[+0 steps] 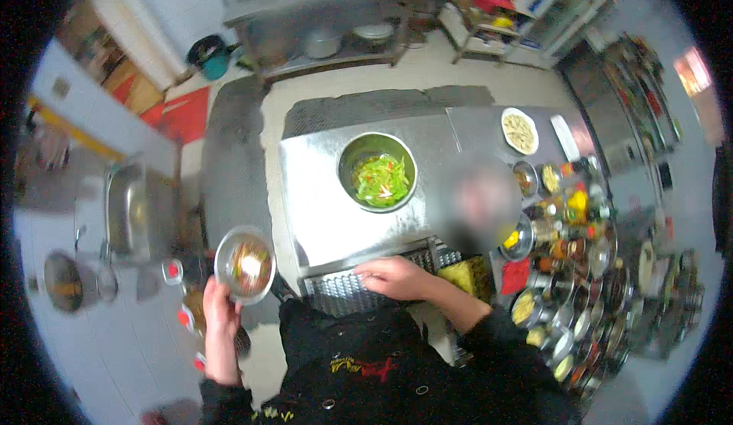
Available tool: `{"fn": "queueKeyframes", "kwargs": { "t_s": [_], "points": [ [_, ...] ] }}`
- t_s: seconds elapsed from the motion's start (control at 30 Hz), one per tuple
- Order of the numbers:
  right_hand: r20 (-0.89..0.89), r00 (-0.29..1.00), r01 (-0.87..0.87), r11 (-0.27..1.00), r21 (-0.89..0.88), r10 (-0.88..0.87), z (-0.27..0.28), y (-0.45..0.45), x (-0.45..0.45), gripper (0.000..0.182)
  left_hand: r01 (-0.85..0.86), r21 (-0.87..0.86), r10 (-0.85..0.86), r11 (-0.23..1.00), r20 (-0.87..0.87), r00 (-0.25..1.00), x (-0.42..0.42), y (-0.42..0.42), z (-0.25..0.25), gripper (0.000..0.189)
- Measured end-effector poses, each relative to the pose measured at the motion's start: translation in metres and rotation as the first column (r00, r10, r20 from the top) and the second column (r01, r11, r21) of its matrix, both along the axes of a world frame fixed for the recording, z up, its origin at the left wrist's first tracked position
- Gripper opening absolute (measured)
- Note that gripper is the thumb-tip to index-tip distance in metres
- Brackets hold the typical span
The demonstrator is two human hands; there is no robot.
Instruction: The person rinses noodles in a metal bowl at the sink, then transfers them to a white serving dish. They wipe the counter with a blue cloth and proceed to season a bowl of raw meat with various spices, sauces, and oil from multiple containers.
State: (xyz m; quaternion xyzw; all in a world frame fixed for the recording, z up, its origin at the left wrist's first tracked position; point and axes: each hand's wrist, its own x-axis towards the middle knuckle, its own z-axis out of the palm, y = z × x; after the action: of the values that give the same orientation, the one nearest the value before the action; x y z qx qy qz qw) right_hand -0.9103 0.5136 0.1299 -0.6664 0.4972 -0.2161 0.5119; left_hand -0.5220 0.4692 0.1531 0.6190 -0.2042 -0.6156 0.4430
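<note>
My left hand [220, 307] grips a small metal bowl [226, 253] by its near side. Mixed food with reddish and green bits lies inside it, partly washed out by glare. Near the front edge of the steel worktable [312, 196], my right hand [392, 278] hovers with loosely curled fingers. Below that hand is a dimpled metal surface [338, 293]; whether they touch is unclear. A larger metal bowl [346, 158] stands on the worktable, and sliced green vegetables with red pieces [379, 178] fill its bottom.
A white dish of pale food [519, 131] sits at the table's back right. Bottles [567, 230] and seasoning containers [564, 316] crowd the right. A sink [129, 213] is at left, with a rear steel bench [332, 4]. A blurred patch [478, 201] hides part of the table.
</note>
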Motion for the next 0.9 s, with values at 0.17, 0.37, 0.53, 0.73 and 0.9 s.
{"fn": "queueKeyframes", "kwargs": {
  "t_s": [0.17, 0.37, 0.53, 0.73, 0.9],
  "points": [
    [-0.053, 0.994, -0.099, 0.995, 0.006, 0.099, -0.044, -0.119, 0.154, 0.038, -0.065, -0.06, 0.066, 0.996, 0.01, 0.998, 0.156, -0.041, -0.046, 0.02],
    [0.018, 0.996, -0.089, 0.987, 0.136, 0.087, -0.01, -0.204, 0.241, 0.04, -0.042, -0.152, 0.047, 0.988, 0.032, 0.998, 0.219, -0.14, -0.034, 0.019],
    [-0.121, 0.987, 0.12, 0.986, 0.113, -0.106, -0.068, -0.241, 0.242, 0.039, -0.065, -0.084, 0.056, 0.994, -0.107, 0.993, 0.222, -0.263, -0.04, 0.025],
    [0.045, 0.922, 0.358, 0.891, 0.279, -0.385, -0.089, -0.35, 0.223, 0.036, -0.018, -0.118, 0.01, 0.993, -0.063, 0.998, 0.222, -0.394, -0.013, 0.01],
    [-0.052, 0.945, 0.326, 0.943, 0.062, -0.323, -0.084, -0.509, 0.216, 0.038, -0.151, -0.112, 0.148, 0.982, -0.032, 0.988, 0.232, -0.506, -0.015, 0.016]
  ]
}}
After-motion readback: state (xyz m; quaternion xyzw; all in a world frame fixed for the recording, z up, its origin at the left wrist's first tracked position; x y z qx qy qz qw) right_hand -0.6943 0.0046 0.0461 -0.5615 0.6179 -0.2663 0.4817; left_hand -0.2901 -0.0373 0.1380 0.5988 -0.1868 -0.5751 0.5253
